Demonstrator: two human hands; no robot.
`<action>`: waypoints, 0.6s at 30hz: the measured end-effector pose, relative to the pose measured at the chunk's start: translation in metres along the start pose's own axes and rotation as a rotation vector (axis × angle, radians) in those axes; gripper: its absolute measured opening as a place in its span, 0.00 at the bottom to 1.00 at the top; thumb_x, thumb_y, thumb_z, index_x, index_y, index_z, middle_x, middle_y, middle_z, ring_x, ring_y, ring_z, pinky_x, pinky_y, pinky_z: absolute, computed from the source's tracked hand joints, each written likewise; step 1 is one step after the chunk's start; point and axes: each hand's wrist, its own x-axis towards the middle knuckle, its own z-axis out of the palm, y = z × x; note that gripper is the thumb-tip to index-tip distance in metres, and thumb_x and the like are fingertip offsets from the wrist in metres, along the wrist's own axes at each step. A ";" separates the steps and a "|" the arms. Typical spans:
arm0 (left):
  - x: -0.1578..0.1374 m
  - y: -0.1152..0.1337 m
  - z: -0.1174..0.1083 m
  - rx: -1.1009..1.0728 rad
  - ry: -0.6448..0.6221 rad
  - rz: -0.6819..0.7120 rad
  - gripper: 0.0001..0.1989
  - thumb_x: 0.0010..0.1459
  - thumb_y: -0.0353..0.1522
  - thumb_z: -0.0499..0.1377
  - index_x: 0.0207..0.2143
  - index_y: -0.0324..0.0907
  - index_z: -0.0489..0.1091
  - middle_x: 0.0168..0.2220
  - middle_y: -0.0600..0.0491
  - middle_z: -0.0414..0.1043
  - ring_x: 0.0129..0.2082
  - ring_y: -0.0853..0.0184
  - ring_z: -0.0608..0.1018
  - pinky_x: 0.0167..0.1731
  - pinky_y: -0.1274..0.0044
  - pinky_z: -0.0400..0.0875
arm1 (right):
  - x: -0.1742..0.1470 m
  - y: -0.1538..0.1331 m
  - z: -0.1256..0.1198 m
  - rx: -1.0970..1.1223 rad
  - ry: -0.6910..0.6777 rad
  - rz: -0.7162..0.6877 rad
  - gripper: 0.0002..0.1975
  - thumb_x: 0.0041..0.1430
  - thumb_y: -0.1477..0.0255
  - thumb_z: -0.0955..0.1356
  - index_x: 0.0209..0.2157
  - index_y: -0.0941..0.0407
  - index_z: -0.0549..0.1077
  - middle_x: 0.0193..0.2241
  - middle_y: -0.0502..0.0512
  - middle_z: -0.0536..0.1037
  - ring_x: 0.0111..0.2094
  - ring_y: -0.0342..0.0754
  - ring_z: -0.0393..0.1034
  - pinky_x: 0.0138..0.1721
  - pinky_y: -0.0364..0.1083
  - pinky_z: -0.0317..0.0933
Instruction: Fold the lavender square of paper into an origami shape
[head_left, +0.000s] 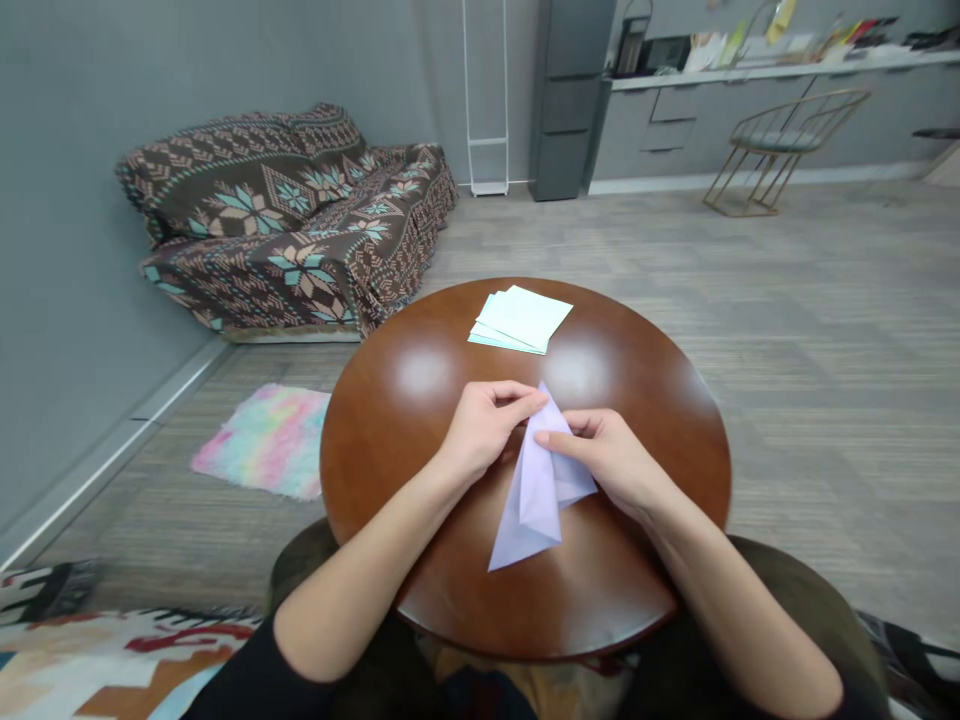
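Observation:
A sheet of lilac paper (538, 490), partly folded, is held between both hands above the round table's near half. Its narrow tip points away from me, and loose flaps spread toward me and to the right. My left hand (491, 420) pinches the paper close to its far tip, thumb on top. Lower down, my right hand (600, 445) grips the right side, with its thumb pressed on the folded layer and its fingers behind. Those fingers are partly hidden by the paper. Beyond the hands lies a small fanned stack of pale green paper sheets (525, 318).
The round brown wooden table (390, 450) stands right before me, over my knees. A patterned sofa (300, 220) is at the back left, and a pastel fluffy mat (266, 440) lies on the floor. A gold-framed chair (780, 140) stands by the kitchen counter (690, 80).

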 end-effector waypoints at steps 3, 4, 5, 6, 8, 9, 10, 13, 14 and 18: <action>0.000 -0.001 0.000 -0.026 -0.010 -0.008 0.11 0.51 0.38 0.71 0.30 0.38 0.81 0.29 0.51 0.79 0.30 0.68 0.75 0.33 0.76 0.69 | 0.001 0.001 -0.001 -0.021 0.003 -0.005 0.15 0.51 0.61 0.76 0.32 0.60 0.82 0.27 0.54 0.80 0.24 0.45 0.67 0.28 0.44 0.56; 0.000 -0.001 0.001 -0.034 -0.016 -0.012 0.11 0.51 0.38 0.70 0.30 0.38 0.80 0.29 0.51 0.79 0.30 0.68 0.75 0.33 0.76 0.69 | 0.001 0.001 -0.002 -0.028 0.006 -0.004 0.15 0.51 0.61 0.76 0.32 0.60 0.82 0.27 0.54 0.80 0.25 0.44 0.66 0.28 0.44 0.56; -0.001 -0.001 0.001 -0.042 -0.020 -0.016 0.11 0.51 0.38 0.70 0.30 0.38 0.80 0.29 0.51 0.78 0.30 0.68 0.75 0.33 0.76 0.69 | 0.002 0.002 -0.002 -0.038 0.009 -0.003 0.15 0.51 0.61 0.76 0.31 0.60 0.82 0.27 0.54 0.80 0.25 0.44 0.66 0.28 0.44 0.56; -0.001 -0.001 0.001 -0.049 -0.025 -0.020 0.11 0.51 0.38 0.70 0.30 0.38 0.80 0.29 0.52 0.78 0.30 0.68 0.75 0.33 0.76 0.69 | 0.002 0.002 -0.002 -0.051 0.015 -0.001 0.15 0.51 0.61 0.76 0.31 0.60 0.82 0.27 0.54 0.80 0.25 0.44 0.66 0.28 0.44 0.56; -0.001 -0.001 0.002 -0.064 -0.029 -0.023 0.10 0.51 0.38 0.70 0.29 0.39 0.80 0.29 0.52 0.78 0.29 0.68 0.75 0.33 0.76 0.68 | 0.003 0.002 -0.002 -0.077 0.026 -0.003 0.15 0.51 0.62 0.76 0.31 0.61 0.81 0.27 0.54 0.80 0.25 0.44 0.66 0.28 0.44 0.55; -0.001 -0.001 0.002 -0.073 -0.026 -0.023 0.10 0.51 0.38 0.70 0.29 0.39 0.80 0.28 0.52 0.78 0.29 0.68 0.75 0.33 0.76 0.68 | 0.003 0.002 -0.002 -0.084 0.030 -0.005 0.15 0.51 0.62 0.76 0.31 0.61 0.81 0.26 0.54 0.80 0.25 0.44 0.66 0.28 0.44 0.55; -0.001 -0.001 0.002 -0.081 -0.019 -0.021 0.10 0.51 0.37 0.70 0.29 0.39 0.80 0.28 0.52 0.78 0.29 0.68 0.75 0.33 0.76 0.68 | 0.003 0.002 -0.002 -0.088 0.032 -0.009 0.15 0.51 0.62 0.76 0.31 0.61 0.81 0.26 0.54 0.80 0.25 0.44 0.66 0.28 0.44 0.55; 0.000 -0.002 0.003 -0.096 0.014 -0.005 0.10 0.49 0.37 0.72 0.28 0.39 0.80 0.29 0.52 0.78 0.29 0.68 0.75 0.34 0.76 0.68 | 0.002 0.001 -0.001 -0.073 0.015 -0.003 0.15 0.52 0.62 0.76 0.32 0.61 0.82 0.27 0.54 0.80 0.25 0.45 0.67 0.28 0.44 0.56; 0.001 -0.003 0.003 -0.100 0.027 -0.003 0.10 0.48 0.37 0.72 0.28 0.39 0.80 0.29 0.52 0.79 0.30 0.68 0.75 0.34 0.75 0.68 | 0.002 0.001 -0.001 -0.070 0.012 -0.001 0.15 0.51 0.62 0.76 0.31 0.61 0.81 0.27 0.54 0.80 0.25 0.45 0.66 0.28 0.44 0.55; 0.001 -0.003 0.004 -0.137 0.051 -0.010 0.10 0.47 0.36 0.73 0.28 0.39 0.80 0.30 0.52 0.79 0.30 0.68 0.76 0.34 0.75 0.68 | 0.002 0.001 -0.002 -0.071 0.009 -0.004 0.15 0.51 0.62 0.76 0.30 0.60 0.81 0.26 0.53 0.79 0.24 0.43 0.65 0.27 0.43 0.54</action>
